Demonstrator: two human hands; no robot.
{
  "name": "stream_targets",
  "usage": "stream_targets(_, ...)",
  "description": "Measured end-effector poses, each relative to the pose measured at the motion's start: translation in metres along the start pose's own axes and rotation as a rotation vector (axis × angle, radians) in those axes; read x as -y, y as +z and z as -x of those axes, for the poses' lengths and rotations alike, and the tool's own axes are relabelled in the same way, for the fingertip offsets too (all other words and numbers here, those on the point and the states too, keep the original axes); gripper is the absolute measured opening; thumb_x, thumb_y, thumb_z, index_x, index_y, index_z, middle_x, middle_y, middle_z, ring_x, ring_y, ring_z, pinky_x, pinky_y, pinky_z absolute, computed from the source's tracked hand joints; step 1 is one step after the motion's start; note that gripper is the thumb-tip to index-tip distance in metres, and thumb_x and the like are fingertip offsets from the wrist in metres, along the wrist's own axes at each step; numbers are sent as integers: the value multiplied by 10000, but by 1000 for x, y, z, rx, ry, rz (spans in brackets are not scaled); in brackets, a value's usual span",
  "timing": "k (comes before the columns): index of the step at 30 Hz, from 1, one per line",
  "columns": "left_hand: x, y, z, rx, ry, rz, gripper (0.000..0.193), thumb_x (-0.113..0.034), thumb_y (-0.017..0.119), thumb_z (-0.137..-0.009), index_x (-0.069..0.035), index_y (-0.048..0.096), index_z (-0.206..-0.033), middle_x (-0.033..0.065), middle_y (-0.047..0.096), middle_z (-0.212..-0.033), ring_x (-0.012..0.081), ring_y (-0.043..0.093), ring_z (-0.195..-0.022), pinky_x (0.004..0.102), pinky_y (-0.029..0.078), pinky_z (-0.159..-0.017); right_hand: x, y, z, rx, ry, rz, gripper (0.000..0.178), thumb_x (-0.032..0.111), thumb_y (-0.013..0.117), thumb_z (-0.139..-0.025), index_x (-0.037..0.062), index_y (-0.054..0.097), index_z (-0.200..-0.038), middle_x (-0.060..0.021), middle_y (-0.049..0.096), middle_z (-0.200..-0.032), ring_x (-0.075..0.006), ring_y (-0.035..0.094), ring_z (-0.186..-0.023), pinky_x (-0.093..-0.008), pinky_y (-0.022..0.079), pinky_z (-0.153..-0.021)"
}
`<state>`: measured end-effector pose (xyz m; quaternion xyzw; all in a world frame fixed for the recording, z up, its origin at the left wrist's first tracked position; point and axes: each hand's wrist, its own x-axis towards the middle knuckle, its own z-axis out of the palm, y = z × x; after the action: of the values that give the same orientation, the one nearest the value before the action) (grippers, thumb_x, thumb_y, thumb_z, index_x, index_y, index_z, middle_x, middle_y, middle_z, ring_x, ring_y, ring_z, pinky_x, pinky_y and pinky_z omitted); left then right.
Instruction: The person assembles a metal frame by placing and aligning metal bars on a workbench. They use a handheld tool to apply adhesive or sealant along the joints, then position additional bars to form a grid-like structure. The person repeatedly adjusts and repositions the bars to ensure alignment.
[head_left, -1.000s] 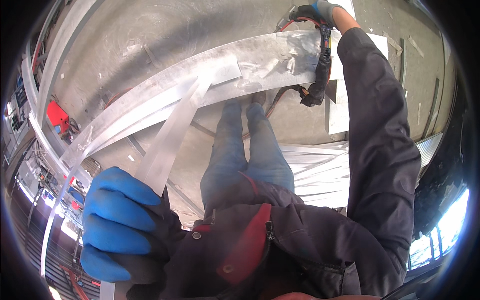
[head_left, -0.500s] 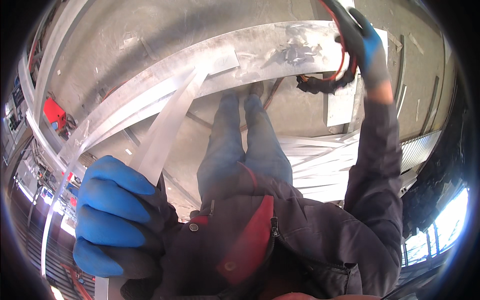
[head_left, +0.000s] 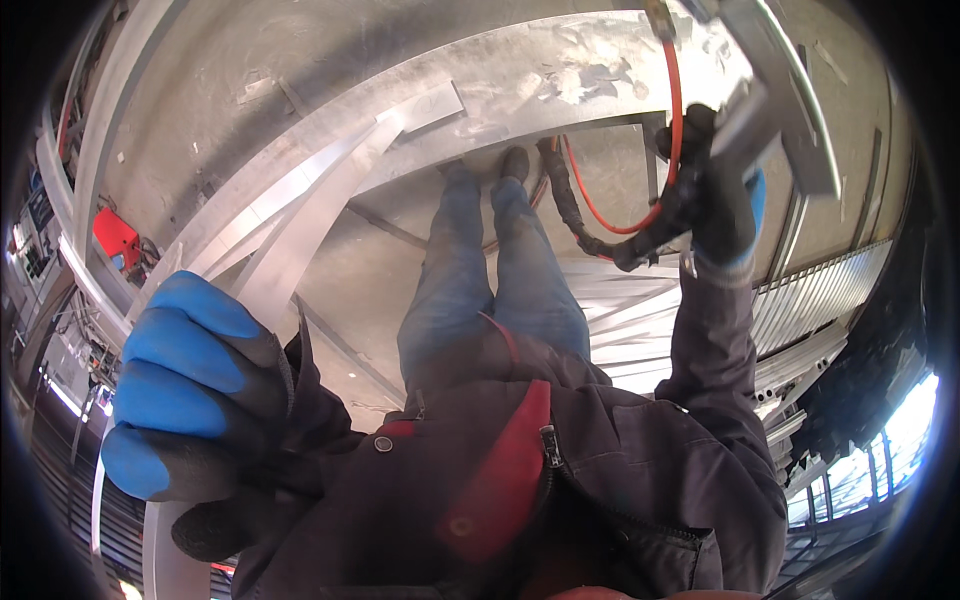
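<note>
My left hand (head_left: 190,390), in a blue and black glove, is closed around a long flat metal strip (head_left: 290,240). The strip slants up to the wide metal beam, and its lower end (head_left: 175,545) shows below the glove. My gloved right hand (head_left: 725,200) is raised at the upper right, its fingers curled around a grey angular metal tool (head_left: 775,110), blurred by motion. Just left of that hand hangs an orange-red hose (head_left: 674,110) with a metal fitting at its top. A black wrapped cable (head_left: 570,205) loops below, close to the right hand.
A wide curved-looking metal beam (head_left: 520,65) crosses in front of my legs. Pale metal profiles (head_left: 630,310) lie to the right of my legs, with a ribbed panel (head_left: 830,285) farther right. A red object (head_left: 116,236) sits at the left, near long metal bars (head_left: 90,160).
My right hand has come lower and closer, and the grey tool has come into view with it. The hose and cable swung down and left. My left hand shifted slightly left and up.
</note>
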<state>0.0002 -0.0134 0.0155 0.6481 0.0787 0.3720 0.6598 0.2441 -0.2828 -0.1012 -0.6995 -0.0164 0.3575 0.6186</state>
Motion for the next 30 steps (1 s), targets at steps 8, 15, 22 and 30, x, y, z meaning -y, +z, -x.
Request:
stream_targets(8,-2,-7,-1,23,-13,-57,425,-443,613,-974,-191,369,-734,-31,373,-715,167,390,-653,345,318,-672,-13,-2,39,351,169,69,504,380,645,-953,-23,597,-1252,-83,658,-968,-108,600,-687,-250,483,-570)
stream_targets(15,-1,-11,0,51,-30,78,423,-449,627,-972,-190,386,-741,-36,385,-710,165,390,-664,345,333,-672,-49,30,47,422,302,63,259,234,575,-1032,5,660,-1119,-28,640,-821,-91,575,-689,-277,448,-576)
stream_targets(22,-6,-24,-7,176,-40,-109,169,-315,594,-977,-187,652,-1071,1,581,-755,184,576,-659,375,533,-670,-75,46,54,509,183,152,214,153,572,-1029,12,663,-1161,-30,626,-838,-97,592,-720,-270,467,-591)
stream_targets(30,-10,-37,-12,338,-101,-47,356,-441,675,-953,-219,452,-786,-63,443,-720,150,461,-690,345,426,-699,-72,69,54,441,308,86,252,231,542,-1037,5,639,-1092,-20,613,-822,-103,556,-720,-270,452,-626)
